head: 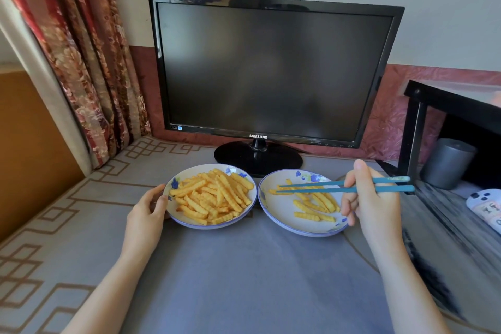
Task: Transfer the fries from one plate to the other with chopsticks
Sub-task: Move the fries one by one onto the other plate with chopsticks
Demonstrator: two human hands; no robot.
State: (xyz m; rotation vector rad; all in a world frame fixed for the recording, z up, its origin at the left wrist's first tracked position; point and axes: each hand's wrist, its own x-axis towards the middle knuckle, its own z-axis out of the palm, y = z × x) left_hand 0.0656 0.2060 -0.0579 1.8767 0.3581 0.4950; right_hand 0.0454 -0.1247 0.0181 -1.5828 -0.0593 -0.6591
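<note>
1. The heaped crinkle-cut yellow fries (214,195) fill the left blue-rimmed white plate (173,214); a few lie on the matching right plate (273,218).
2. The right hand (371,198) is closed around the teal chopsticks (325,186).
3. The chopstick tips, nearly together, reach over the right plate's far-left fries.
4. The left hand (147,207) grips the left plate's rim.

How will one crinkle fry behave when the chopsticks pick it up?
A fry is probably light and stiff: all lie straight. Its ridges may help the smooth chopsticks hold. Thin as it is, hard squeezing might snap it.
</note>
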